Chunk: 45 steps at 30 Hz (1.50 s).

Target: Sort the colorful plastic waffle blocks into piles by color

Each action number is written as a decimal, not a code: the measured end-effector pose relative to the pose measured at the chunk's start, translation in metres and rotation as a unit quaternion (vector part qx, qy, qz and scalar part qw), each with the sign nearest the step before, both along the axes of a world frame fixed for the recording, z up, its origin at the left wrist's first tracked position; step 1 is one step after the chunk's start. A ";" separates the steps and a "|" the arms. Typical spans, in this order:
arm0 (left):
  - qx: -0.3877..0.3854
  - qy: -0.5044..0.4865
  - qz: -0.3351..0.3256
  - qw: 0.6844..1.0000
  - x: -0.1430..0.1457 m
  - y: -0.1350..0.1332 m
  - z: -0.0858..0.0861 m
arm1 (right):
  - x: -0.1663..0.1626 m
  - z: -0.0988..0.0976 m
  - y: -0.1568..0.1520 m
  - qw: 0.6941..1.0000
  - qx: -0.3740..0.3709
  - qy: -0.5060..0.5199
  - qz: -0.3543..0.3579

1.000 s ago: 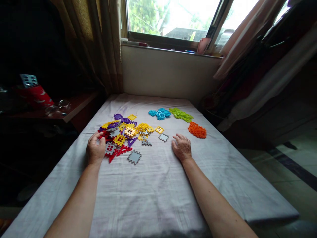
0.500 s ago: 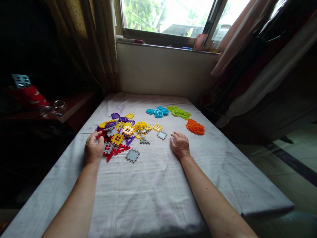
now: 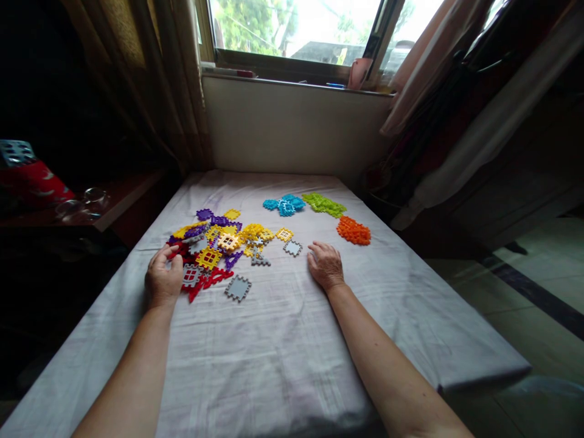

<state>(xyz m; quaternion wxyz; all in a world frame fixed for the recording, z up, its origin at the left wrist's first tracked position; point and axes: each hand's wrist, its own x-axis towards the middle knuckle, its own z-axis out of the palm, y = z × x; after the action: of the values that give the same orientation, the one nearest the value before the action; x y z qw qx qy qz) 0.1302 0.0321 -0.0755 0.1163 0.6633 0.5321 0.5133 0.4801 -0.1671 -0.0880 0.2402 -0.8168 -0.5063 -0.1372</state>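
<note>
My left hand [image 3: 164,277] rests at the near left edge of a mixed pile of plastic interlocking tiles, its thumb apart from the fingers and nothing visibly held. Its fingertips are by red tiles [image 3: 214,278] and a grey window-shaped tile [image 3: 191,275]. Yellow tiles [image 3: 209,258] and purple tiles [image 3: 233,260] lie jumbled beyond. My right hand [image 3: 325,265] lies palm down on the cloth, fingers loosely spread, holding nothing. Left of it are a flat grey tile [image 3: 292,247] and a yellow window tile [image 3: 285,234]. Another grey tile [image 3: 238,288] sits alone nearer me.
Farther back are separate heaps of blue tiles [image 3: 285,205], green tiles [image 3: 324,205] and orange tiles [image 3: 353,230]. A pale cloth [image 3: 264,359] covers the table. Eyeglasses [image 3: 82,205] and a red container [image 3: 39,185] stand on a side surface at left.
The whole scene has slid slightly left in the view. Both hands keep about the same places beside the tiles, and no tile has visibly been moved.
</note>
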 end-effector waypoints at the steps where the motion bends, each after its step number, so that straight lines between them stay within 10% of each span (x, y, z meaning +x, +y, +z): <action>1: -0.001 0.002 -0.002 1.000 0.000 0.000 0.000 | 0.000 0.000 0.000 1.000 -0.003 0.000 0.001; 45: 0.003 0.009 -0.006 1.000 -0.001 -0.006 0.003 | 0.002 -0.001 0.001 1.000 -0.008 0.022 0.009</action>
<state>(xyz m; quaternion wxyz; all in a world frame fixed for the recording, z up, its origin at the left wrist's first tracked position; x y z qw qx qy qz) 0.1296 0.0259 -0.0728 0.1128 0.6712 0.5279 0.5080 0.4817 -0.1657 -0.0893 0.2458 -0.8167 -0.5097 -0.1131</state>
